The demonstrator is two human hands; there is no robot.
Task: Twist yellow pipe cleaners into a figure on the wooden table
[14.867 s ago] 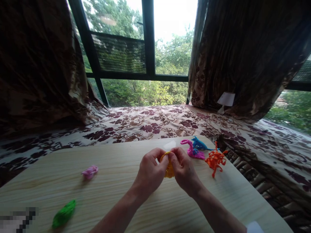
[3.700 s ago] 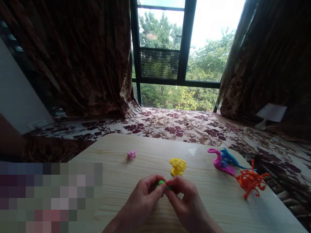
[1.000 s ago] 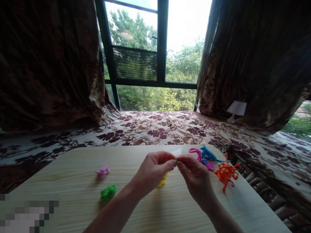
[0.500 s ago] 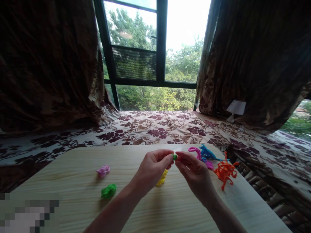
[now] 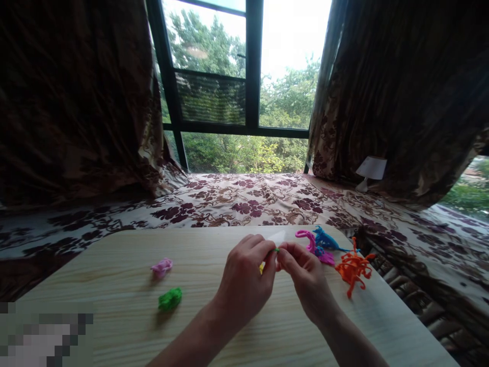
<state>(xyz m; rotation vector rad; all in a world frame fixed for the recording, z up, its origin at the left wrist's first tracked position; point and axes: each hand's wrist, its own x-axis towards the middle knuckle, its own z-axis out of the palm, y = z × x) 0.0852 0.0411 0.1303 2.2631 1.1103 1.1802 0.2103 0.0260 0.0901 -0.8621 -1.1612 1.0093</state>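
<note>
A tiny piece of green modelling clay is pinched between the fingertips of both hands above the middle of the table. My left hand grips its left side, back of the hand turned up, and my right hand grips its right side. Most of the piece is hidden by the fingers. A yellow clay piece shows only in part behind my left hand. To the left lie a textured green clay lump and a smaller pink clay lump.
At the table's right side sit an orange clay figure with thin arms, a blue clay figure and a magenta clay piece. Something white and translucent lies behind the hands. A small lamp stands by the curtain.
My left hand has turned over the yellow piece, covering more of it. Less of the green clay shows between the fingertips, where it looks thinner.
</note>
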